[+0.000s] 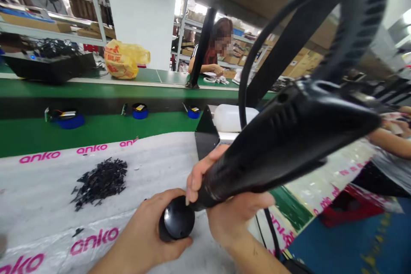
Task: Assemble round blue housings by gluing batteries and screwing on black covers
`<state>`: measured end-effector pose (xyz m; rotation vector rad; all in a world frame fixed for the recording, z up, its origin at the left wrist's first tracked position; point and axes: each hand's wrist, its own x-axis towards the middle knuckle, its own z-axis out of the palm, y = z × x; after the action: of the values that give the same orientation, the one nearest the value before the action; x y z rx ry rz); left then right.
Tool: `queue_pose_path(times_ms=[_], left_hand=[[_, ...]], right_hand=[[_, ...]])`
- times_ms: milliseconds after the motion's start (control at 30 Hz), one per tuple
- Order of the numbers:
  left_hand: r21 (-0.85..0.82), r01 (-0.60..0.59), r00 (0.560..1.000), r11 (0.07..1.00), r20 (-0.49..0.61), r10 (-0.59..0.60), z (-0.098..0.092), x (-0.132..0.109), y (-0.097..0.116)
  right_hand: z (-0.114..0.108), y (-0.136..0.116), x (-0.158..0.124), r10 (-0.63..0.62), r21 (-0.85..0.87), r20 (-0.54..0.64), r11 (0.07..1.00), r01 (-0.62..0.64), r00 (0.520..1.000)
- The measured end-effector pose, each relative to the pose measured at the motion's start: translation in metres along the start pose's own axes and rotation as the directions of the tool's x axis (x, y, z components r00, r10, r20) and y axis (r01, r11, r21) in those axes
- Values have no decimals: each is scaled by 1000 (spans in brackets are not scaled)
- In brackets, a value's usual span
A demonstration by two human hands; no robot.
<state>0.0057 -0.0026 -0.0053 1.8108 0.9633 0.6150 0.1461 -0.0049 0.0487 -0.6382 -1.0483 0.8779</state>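
Note:
My left hand [144, 229] is closed around a small black cylinder [179, 217], its glossy round end facing up. In my right hand [233, 216] I grip a big black hand-held tool [279, 137], fingers wrapped round its narrow end. A thick ribbed cable loops up from its wide rear end. The tool's narrow end comes right beside the cylinder; whether they touch is hidden by my fingers. To the left, a heap of small black plastic pieces [102, 182] lies on the white printed sheet [154, 158].
Behind the sheet, several blue round parts with wires [140, 112] sit on the green belt [96, 130]. A white bottle [233, 116] lies by a black panel. On the far bench are a yellow bag [123, 60] and a co-worker [213, 51]. Another person's arm [390, 143] shows at right.

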Motion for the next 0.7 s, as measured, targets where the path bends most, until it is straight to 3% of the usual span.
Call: queue_pose_path(times_ms=[100, 200, 300, 333, 400, 467, 533, 700], left_hand=[[31, -14, 999, 999, -38, 15, 2, 0, 2], [50, 13, 997, 999, -76, -9, 3, -3, 3], [8, 66, 994, 998, -85, -65, -1, -10, 0], [-24, 88, 994, 996, -68, -89, -4, -13, -2], [-78, 120, 993, 990, 7, -120, -11, -15, -7], [-80, 117, 990, 990, 88, -110, -15, -13, -9], [-54, 69, 992, 996, 108, -63, -17, -9, -6], [-37, 30, 993, 999, 112, -26, -16, -2, 6]], right_hand=[[0, 3, -7, -4, -25, -17, 1000, 3, 1000], [-1, -10, -3, 22, -11, -18, 1000, -22, 1000], [-12, -38, 17, -98, -85, -114, 992, 89, 989], [-18, -47, 26, -190, -158, -188, 974, 161, 964], [-33, -60, 43, -391, -337, -320, 898, 282, 863], [-48, -63, 56, -485, -448, -376, 841, 303, 790], [-57, -60, 61, -454, -469, -386, 846, 253, 803], [-56, -60, 32, -187, -326, -338, 943, 72, 922]])
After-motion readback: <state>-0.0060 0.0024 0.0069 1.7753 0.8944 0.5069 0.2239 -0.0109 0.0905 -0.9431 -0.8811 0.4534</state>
